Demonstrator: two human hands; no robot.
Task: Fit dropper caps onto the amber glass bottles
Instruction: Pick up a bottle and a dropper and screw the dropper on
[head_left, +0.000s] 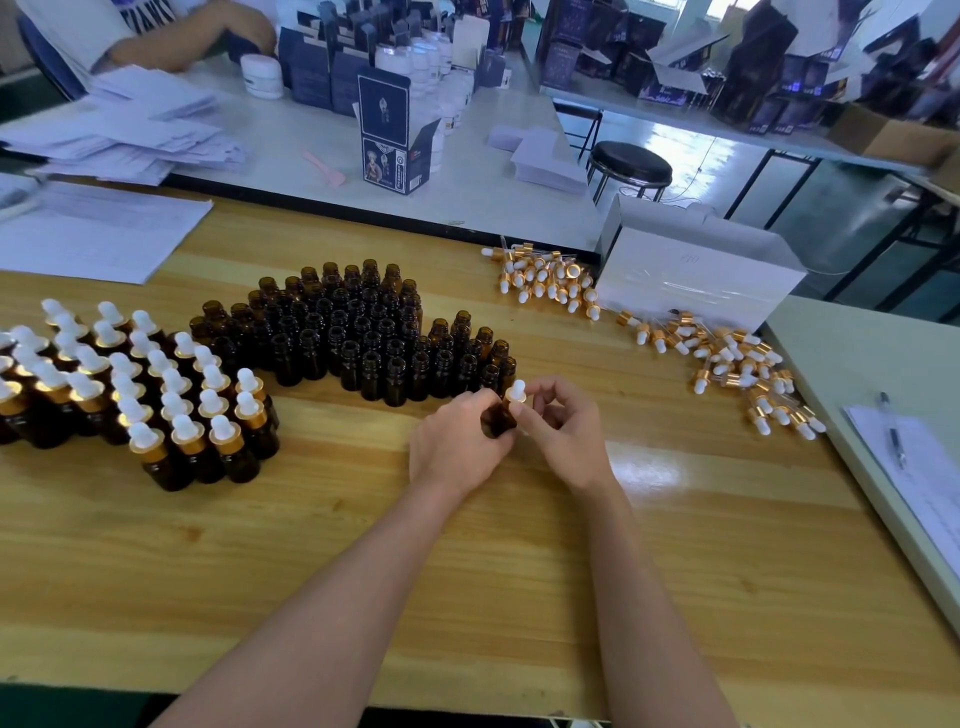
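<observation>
Small, dark amber glass bottle (497, 420) at mid-tabletop (467, 551), just in front of the cluster of open bottles (363, 332), with a white-bulbed dropper cap (517, 389) sitting on its neck. Gripped around the body by the left hand (457, 441), fingers curled close; pinched at the cap by the right hand (563, 431), thumb and fingertips closed on it, other fingers loosely bent. Capped bottles (156, 400) massed left, loose caps (727, 358) scattered right.

Dark amber bottles (363, 332), caps (717, 358) gold with white bulbs, striped pale wood table (467, 571), white box (691, 270), black stool (629, 163)
</observation>
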